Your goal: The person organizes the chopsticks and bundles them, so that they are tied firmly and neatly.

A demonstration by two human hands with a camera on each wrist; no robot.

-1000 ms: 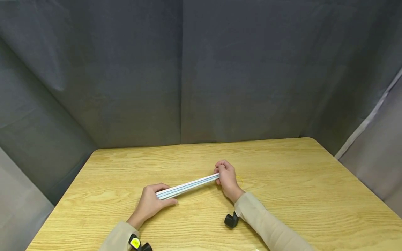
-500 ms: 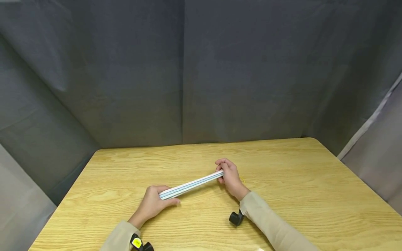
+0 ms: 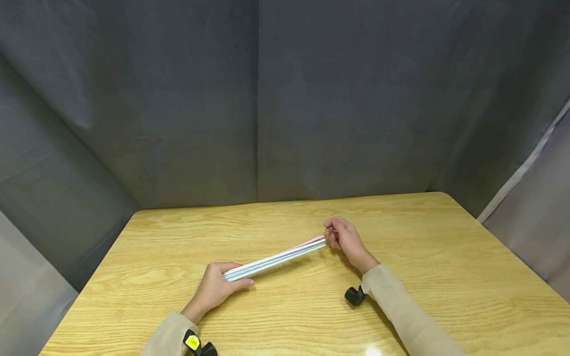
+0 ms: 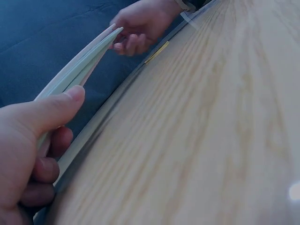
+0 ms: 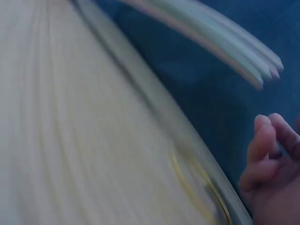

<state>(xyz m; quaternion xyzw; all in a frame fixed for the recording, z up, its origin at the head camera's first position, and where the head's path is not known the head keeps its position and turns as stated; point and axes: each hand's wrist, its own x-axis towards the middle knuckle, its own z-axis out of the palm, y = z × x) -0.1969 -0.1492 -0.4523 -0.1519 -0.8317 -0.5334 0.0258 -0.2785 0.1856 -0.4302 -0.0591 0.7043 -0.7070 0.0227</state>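
Observation:
A bundle of long, thin paper strips (image 3: 276,259) in white, pale blue-green and pink slants above the wooden table. My left hand (image 3: 214,287) grips its near left end, thumb on one side and fingers curled beneath, as the left wrist view shows. Its far end is free and the strips fan slightly apart there. Just beyond that end is my right hand (image 3: 347,242), fingers loosely bent; in the right wrist view a gap separates the fingers (image 5: 262,145) from the strip ends. A thin yellow loop, like a rubber band (image 5: 185,180), lies on the table below my right hand.
The wooden table (image 3: 178,237) ends at a dark grey curtain (image 3: 311,123) behind. Grey cloth also hangs at both sides. Black wrist cameras, one of them on the right sleeve (image 3: 355,295), sit close over the tabletop.
My right hand has let go of the strips' far end and moved right and away. The strips now spread at that end, with pink showing. The left hand has kept its grip.

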